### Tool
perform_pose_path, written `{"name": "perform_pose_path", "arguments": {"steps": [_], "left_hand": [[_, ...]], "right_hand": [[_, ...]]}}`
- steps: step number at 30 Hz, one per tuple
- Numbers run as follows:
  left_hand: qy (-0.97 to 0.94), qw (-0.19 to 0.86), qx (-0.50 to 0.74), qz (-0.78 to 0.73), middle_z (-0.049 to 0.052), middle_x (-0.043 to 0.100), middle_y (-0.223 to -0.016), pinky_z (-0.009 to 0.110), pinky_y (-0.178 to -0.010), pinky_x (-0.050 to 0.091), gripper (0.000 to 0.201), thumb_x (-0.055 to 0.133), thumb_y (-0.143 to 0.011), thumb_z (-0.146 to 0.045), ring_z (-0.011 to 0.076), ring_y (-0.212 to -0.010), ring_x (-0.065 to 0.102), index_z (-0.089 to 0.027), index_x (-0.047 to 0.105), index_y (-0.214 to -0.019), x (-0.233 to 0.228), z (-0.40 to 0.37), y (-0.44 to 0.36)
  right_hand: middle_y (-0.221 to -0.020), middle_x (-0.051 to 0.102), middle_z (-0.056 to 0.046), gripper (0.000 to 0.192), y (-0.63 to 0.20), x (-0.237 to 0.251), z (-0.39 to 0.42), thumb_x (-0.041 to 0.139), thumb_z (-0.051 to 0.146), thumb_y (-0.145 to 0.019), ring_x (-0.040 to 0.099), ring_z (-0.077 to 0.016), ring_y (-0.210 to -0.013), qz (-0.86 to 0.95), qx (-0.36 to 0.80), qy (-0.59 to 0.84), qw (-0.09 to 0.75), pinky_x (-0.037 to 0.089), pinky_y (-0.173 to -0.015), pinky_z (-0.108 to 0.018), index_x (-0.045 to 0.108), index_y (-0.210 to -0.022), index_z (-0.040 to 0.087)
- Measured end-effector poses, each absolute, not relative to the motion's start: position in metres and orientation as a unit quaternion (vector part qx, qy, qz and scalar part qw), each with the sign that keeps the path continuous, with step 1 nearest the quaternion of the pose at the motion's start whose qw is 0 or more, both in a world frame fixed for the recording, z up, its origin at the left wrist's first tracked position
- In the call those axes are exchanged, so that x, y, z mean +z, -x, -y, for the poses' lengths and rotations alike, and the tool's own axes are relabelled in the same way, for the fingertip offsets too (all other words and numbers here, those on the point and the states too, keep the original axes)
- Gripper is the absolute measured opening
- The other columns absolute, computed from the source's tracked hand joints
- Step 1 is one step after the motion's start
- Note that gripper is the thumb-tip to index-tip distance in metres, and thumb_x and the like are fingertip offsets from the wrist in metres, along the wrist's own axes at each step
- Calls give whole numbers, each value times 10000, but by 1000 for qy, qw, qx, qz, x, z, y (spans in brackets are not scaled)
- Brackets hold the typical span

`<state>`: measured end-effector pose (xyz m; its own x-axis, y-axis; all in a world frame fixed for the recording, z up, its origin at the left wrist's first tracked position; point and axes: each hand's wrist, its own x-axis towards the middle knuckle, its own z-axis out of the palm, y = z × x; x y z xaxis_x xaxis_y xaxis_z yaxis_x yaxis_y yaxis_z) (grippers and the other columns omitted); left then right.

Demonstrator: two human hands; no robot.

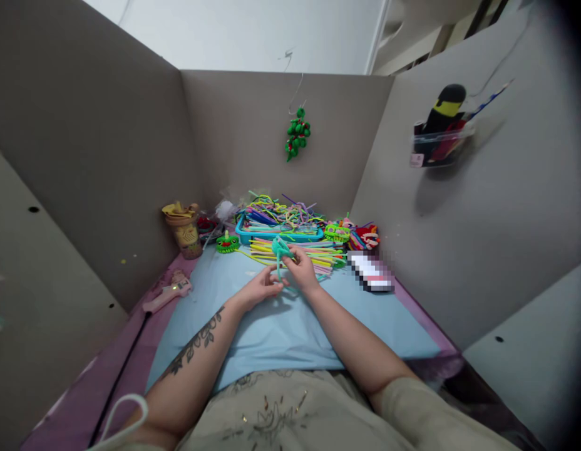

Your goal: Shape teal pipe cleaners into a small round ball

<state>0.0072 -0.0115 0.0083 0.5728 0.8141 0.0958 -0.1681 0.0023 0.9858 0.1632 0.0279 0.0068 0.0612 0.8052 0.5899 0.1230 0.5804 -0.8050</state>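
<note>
A person sits at a counter point(379, 326) covered with a pale blue sheet and walled in by grey partition panels. Both hands meet over the middle of the sheet, working a fuzzy teal pipe cleaner point(280, 254). The right hand point(303, 270) pinches its looped upper part between fingers and thumb; the left hand point(260, 289) grips the lower end, touching the right.

Just beyond the hands lies a loose spread of yellow, pink and green pipe cleaners point(295, 250), and behind it a shallow blue plastic tray point(246, 235) heaped with more. A small green pipe-cleaner figure point(227, 243) sits left of the tray, near a tan cup point(186, 233). A pink glue gun point(167, 293) rests at the counter's left edge, its black cord running toward the viewer. A green beaded ornament point(297, 133) hangs from a hook on the back panel.

Judging the risks: the wire's cut end could prick a fingertip, an over-tight twist could kink or snap the stem, and a forearm could catch the cord and drag the gun off the edge.
</note>
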Motion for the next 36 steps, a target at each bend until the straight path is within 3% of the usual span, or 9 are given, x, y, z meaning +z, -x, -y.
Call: {"name": "perform_pose_path", "arguments": {"steps": [2, 4, 8, 12, 14, 18, 21, 27, 36], "left_hand": [[-587, 631, 403, -307, 8, 605, -747, 173, -433, 323, 556, 690, -691, -328, 38, -434, 438, -185, 463, -1178, 8, 8, -7], [-538, 548, 531, -358, -13, 580, -709, 166, -406, 317, 483, 669, -698, -344, 48, -427, 461, -174, 477, -1107, 8, 1, -1], [-477, 291, 729, -394, 50, 626, -860, 237, -685, 482, 291, 610, -745, -321, 138, -786, 623, -162, 522, -972, 13, -16, 22], [-562, 221, 645, -469, 113, 616, -1113, 310, -825, 468, 342, 598, -734, -248, 200, -966, 606, -170, 560, -1065, 9, -28, 38], [-599, 203, 559, -536, 98, 628, -1111, 319, -778, 479, 408, 601, -717, -212, 200, -849, 637, -191, 563, -1122, 2, -29, 39], [-675, 180, 455, -552, 45, 689, -867, 299, -659, 485, 338, 537, -784, -257, 148, -557, 608, -208, 597, -1113, -7, -24, 29], [-745, 170, 437, -474, 55, 674, -950, 268, -649, 484, 252, 551, -783, -268, 135, -621, 608, -195, 628, -1011, -10, -20, 19], [-787, 94, 413, -450, 43, 611, -784, 266, -697, 449, 72, 547, -793, -208, 155, -742, 554, -168, 605, -778, -10, -21, 18], [-799, 109, 363, -466, 38, 584, -759, 273, -705, 420, 82, 517, -781, -150, 161, -744, 536, -166, 590, -747, -13, -25, 20]], "right_hand": [[-1049, 575, -77, 150, -166, 8, -28, 589, 337, -760, 518, -207, -1068, 623, 262, 381, 631, 440, -862, -320, 570, -729, 192], [-1073, 561, -90, 152, -171, 7, -31, 599, 340, -744, 510, -216, -1074, 612, 244, 406, 634, 455, -823, -315, 570, -739, 191], [-1084, 555, -92, 136, -179, -1, -40, 637, 291, -681, 507, -228, -1066, 650, 227, 437, 578, 453, -796, -322, 568, -739, 189], [-975, 595, -56, 122, -179, -10, -44, 640, 251, -643, 535, -214, -968, 720, 239, 442, 477, 441, -786, -325, 575, -729, 193], [-917, 595, -45, 126, -177, -12, -43, 638, 241, -635, 536, -208, -920, 738, 219, 456, 447, 432, -782, -325, 581, -735, 190], [-856, 587, -38, 123, -172, -13, -40, 632, 235, -646, 534, -197, -850, 757, 179, 474, 412, 422, -777, -330, 590, -750, 184], [-840, 591, -33, 95, -170, -12, -38, 629, 232, -664, 538, -193, -848, 769, 183, 459, 404, 425, -786, -329, 595, -740, 185], [-1022, 586, -61, 127, -170, -15, -37, 676, 225, -658, 537, -218, -997, 780, 208, 451, 381, 400, -894, -369, 638, -776, 194], [-1209, 525, -86, 202, -169, -19, -35, 690, 221, -675, 485, -236, -1149, 807, 237, 422, 338, 344, -987, -398, 661, -874, 203]]}}
